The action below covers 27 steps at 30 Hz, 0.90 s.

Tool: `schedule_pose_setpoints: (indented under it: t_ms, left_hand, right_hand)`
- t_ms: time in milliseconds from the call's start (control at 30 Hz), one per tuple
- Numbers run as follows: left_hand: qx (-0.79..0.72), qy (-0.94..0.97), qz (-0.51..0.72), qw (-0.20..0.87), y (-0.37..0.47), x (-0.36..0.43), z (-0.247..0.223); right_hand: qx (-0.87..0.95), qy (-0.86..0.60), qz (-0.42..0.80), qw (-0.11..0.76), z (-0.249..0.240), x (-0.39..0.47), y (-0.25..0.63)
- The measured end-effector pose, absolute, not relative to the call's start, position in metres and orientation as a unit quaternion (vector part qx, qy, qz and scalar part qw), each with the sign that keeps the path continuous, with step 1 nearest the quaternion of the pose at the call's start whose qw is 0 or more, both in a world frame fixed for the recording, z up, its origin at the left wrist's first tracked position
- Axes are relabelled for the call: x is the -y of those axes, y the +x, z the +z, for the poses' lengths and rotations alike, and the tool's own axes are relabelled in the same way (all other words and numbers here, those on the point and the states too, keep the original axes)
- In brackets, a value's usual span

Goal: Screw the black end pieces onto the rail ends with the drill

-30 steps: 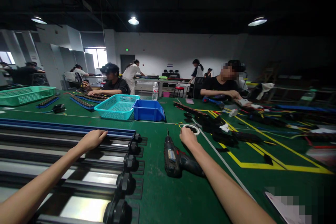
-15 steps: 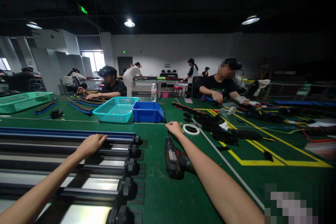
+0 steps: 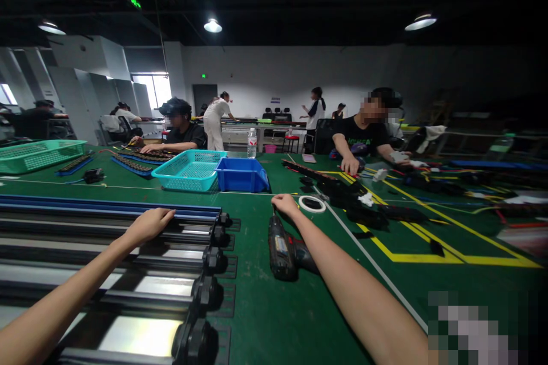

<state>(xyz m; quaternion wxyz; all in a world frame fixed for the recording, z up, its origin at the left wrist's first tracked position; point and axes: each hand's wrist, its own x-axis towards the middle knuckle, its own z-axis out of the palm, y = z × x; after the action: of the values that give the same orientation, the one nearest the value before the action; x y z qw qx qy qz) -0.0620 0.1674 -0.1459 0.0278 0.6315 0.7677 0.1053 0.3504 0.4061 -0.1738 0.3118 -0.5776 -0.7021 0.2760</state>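
Observation:
My left hand (image 3: 150, 224) rests on top of the blue-edged rail (image 3: 194, 211), the farthest in a row of long dark profiles with shiny metal strips. Its fingers lie loosely over the rail without gripping it. Round black knobbed fittings (image 3: 212, 259) cap the right ends of the profiles. My right hand (image 3: 286, 204) is closed near the bit tip of a black cordless drill (image 3: 281, 251), which lies on the green table. What the fingertips pinch, if anything, is hidden. A roll of white tape (image 3: 312, 204) lies just right of that hand.
A turquoise basket (image 3: 188, 174) and a blue bin (image 3: 242, 175) stand behind the profiles, with a water bottle (image 3: 252, 144) beyond. A green basket (image 3: 40, 155) is at far left. Dark strips and cables (image 3: 363, 205) spread rightward. Two co-workers (image 3: 363, 137) (image 3: 182, 134) sit opposite.
The view has shifted slightly, so the table sits a little higher. My hands keep their places. The co-worker at right has moved a hand over the table.

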Motion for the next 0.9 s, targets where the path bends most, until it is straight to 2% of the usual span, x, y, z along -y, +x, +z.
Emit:
schedule_pose_setpoints:
  t_ms: [900]
  left_hand:
    - [-0.766,0.632,0.111,0.037,-0.0625,-0.1677,-0.1462]
  right_hand:
    - [0.659,-0.583,0.358,0.314,-0.1744,-0.4053,0.3460]
